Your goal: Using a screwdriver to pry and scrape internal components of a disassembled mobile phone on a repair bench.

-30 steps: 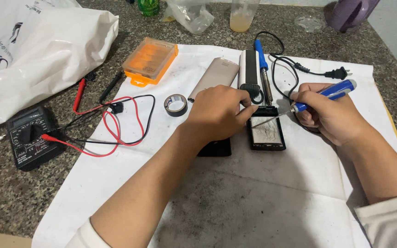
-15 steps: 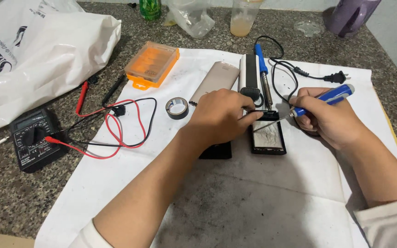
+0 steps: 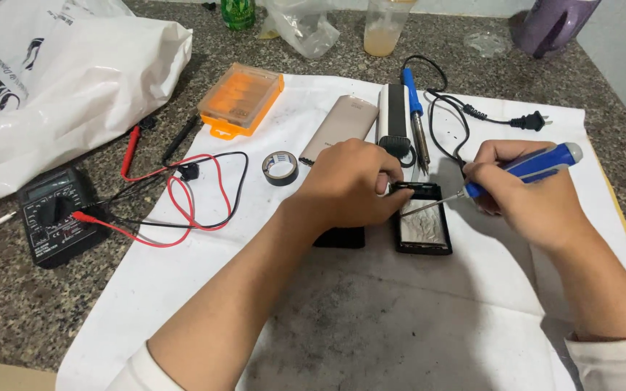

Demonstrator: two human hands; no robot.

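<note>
A home counter used as a repair bench.
Speckled stone counter (image 3: 52, 318) with white paper sheet (image 3: 414, 318), multimeter (image 3: 56, 216), soldering iron (image 3: 416, 119), tape roll (image 3: 281, 167), drink cup (image 3: 385, 27).

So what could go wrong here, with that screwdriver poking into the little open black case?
The screwdriver in the right hand points toward the left hand steadying the open black case; a slip could jab those fingers or scratch the silvery part inside. The soldering iron lies close behind, so a hand might bump it, and its cord could snag.

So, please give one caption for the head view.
Left hand steadies open black device case; right hand works blue-handled screwdriver inside.
</note>
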